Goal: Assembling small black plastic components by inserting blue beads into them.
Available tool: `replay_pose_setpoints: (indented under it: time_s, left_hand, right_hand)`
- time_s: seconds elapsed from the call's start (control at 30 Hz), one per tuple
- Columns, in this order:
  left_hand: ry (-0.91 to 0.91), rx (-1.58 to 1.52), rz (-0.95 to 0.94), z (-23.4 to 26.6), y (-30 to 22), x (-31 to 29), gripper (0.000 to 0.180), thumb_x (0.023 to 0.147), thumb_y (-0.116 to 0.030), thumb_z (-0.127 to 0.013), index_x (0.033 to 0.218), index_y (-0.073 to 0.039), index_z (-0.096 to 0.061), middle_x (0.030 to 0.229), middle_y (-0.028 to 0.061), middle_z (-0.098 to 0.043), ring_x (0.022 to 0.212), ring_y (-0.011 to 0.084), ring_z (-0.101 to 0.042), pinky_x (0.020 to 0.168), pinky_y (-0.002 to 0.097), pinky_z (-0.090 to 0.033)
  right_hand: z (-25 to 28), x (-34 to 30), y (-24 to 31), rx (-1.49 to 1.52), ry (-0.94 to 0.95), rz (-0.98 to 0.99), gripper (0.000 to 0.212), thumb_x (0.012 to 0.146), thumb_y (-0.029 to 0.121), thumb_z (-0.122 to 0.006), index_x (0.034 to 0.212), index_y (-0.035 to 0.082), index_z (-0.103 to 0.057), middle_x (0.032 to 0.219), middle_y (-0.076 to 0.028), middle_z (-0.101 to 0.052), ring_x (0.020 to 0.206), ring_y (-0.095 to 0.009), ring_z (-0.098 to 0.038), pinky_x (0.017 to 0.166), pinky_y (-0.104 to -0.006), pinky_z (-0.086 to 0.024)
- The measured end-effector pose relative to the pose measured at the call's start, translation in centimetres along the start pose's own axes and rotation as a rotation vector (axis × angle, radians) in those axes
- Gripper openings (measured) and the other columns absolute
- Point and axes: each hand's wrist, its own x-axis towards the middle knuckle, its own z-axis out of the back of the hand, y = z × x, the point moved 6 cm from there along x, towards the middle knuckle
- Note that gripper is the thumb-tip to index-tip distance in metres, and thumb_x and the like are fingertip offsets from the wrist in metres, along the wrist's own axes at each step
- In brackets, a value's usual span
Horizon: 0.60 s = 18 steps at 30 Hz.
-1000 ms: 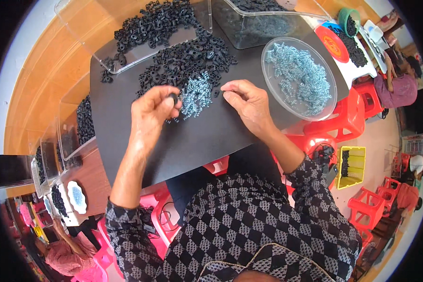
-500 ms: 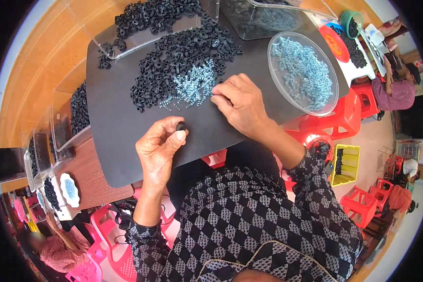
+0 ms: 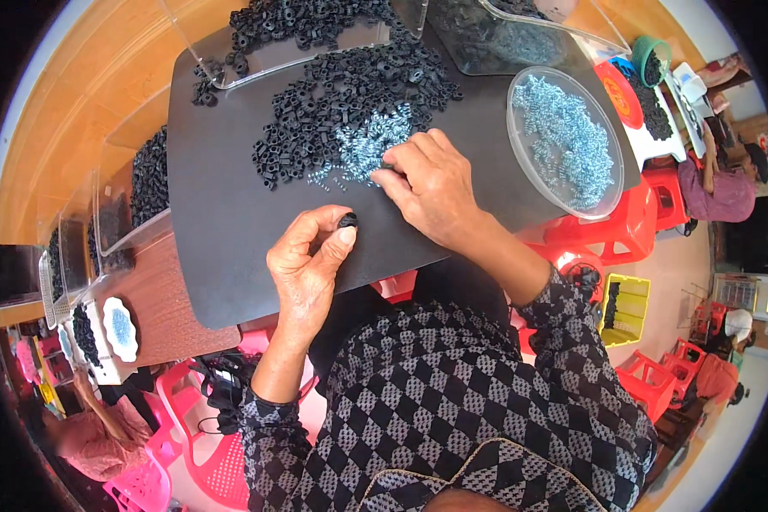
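Head view: taking the spring heap [image 3: 372, 142] as our landmark, we see the left hand [image 3: 305, 258] below it, thumb and finger pinching a small black part [image 3: 347, 220]. The right hand [image 3: 433, 181] meets the heap's lower right edge, fingers drawn together; we cannot tell whether they grip anything. We judge that a loose pinch could drop the part, and a careless sweep could scatter springs among the black parts [image 3: 303, 135] above and left. Beneath the heap lies a dark table [image 3: 222, 213]; right of it, a clear round tray [image 3: 513, 119] of springs. Farther right and lower, we see red stools [image 3: 602, 232] and a yellow crate [image 3: 630, 313].
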Motion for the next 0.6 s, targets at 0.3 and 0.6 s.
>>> replay_pose_setpoints:
  time_s: [0.3,0.6]
  left_hand:
    - [-0.008,0.003,0.002,0.3,-0.1,-0.3,0.021,0.081,-0.005,-0.068,0.099,0.003,-0.064,0.084,0.0033,-0.062,0.073,0.0103,-0.059,0.067,0.021,-0.048]
    - [-0.024,-0.018,-0.007,0.7,0.1,-0.6,0.02,0.08,-0.002,-0.067,0.099,0.003,-0.064,0.085,0.0042,-0.063,0.074,0.0108,-0.06,0.067,0.0213,-0.049]
  right_hand:
    - [-1.0,-0.3,-0.1,-0.083,0.042,0.06,0.013,0.069,0.004,-0.068,0.08,0.004,-0.06,0.076,-0.008,-0.055,0.071,-0.027,-0.051,0.061,-0.0368,-0.044]
    - [0.7,-1.4,0.7,-0.036,0.031,0.032,0.017,0.068,0.004,-0.07,0.082,0.005,-0.061,0.076,-0.007,-0.055,0.071,-0.025,-0.051,0.06,-0.0356,-0.044]
